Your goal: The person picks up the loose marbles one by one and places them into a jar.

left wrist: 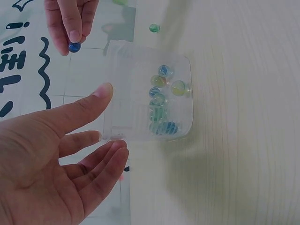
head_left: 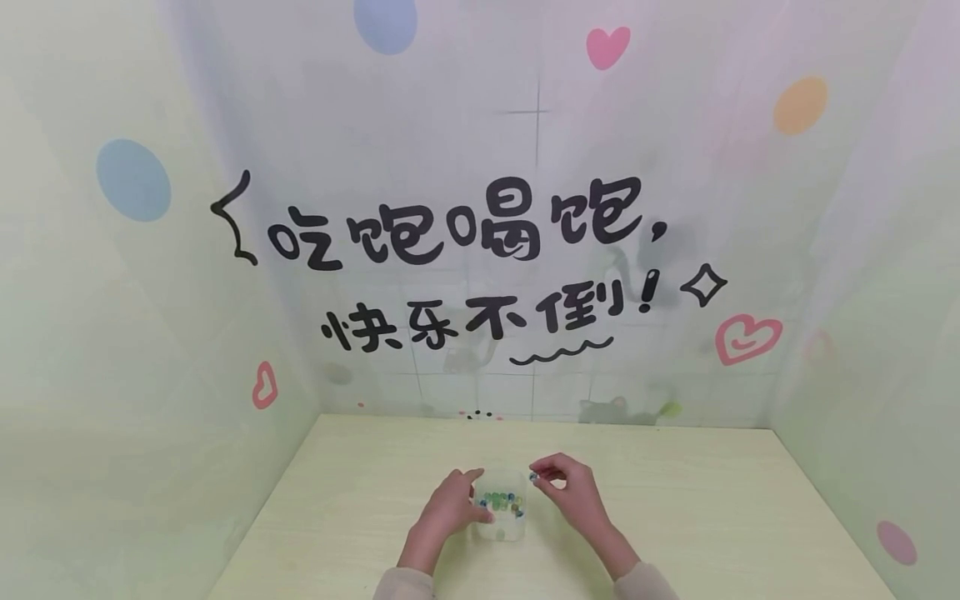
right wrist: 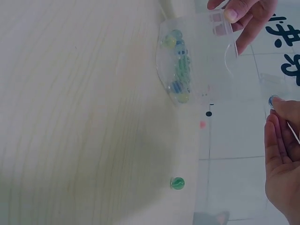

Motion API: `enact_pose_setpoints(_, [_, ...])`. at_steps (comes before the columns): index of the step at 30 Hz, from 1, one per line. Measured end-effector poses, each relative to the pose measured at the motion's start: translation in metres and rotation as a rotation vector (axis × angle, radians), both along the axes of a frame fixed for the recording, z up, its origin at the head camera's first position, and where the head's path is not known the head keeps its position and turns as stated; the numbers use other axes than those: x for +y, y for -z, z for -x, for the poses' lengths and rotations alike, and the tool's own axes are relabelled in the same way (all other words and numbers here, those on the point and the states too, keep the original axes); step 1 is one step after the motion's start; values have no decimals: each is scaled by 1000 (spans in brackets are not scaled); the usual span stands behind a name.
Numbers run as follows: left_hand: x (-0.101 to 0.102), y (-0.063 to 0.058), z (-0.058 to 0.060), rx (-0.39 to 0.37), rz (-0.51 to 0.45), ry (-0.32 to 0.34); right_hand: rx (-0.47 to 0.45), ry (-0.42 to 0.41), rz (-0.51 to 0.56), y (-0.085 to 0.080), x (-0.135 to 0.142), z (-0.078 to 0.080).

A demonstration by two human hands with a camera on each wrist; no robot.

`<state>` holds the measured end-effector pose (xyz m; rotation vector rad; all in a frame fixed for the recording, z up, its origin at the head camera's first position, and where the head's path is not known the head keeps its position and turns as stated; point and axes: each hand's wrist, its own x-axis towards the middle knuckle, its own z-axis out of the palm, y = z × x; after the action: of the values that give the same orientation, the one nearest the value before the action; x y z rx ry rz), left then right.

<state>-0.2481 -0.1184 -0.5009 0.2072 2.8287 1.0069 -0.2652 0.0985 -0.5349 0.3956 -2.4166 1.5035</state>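
Note:
A clear plastic box [head_left: 510,530] stands on the table, with several glass marbles [head_left: 497,500] in blue, green and yellow lying on its bottom. My left hand [head_left: 450,507] holds the box from its left side, thumb and fingers spread across the rim. Just right of the box and raised above the table, my right hand [head_left: 573,490] pinches a blue marble [left wrist: 74,47] between thumb and fingertips. On the table to the right of the box lies a single green marble [right wrist: 177,183], visible in both wrist views.
The pale wood-grain table [head_left: 360,483] ends at a back wall [head_left: 450,383] printed with large black writing. Side walls [head_left: 135,375] with coloured dots and hearts close it in at left and right.

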Motion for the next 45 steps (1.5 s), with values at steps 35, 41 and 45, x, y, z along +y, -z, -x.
enact_pose_setpoints(35, [-2, 2, 1, 2, 9, 16, 72, -46, -46, -2, -9, -8])
enact_pose_setpoints(41, [-1, 2, 1, -8, 4, 4, 83, -28, -37, -1, -5, -6])
enact_pose_setpoints(45, [-1, 3, 2, -4, 4, 7, 112, -11, -40, 0, -2, -5])
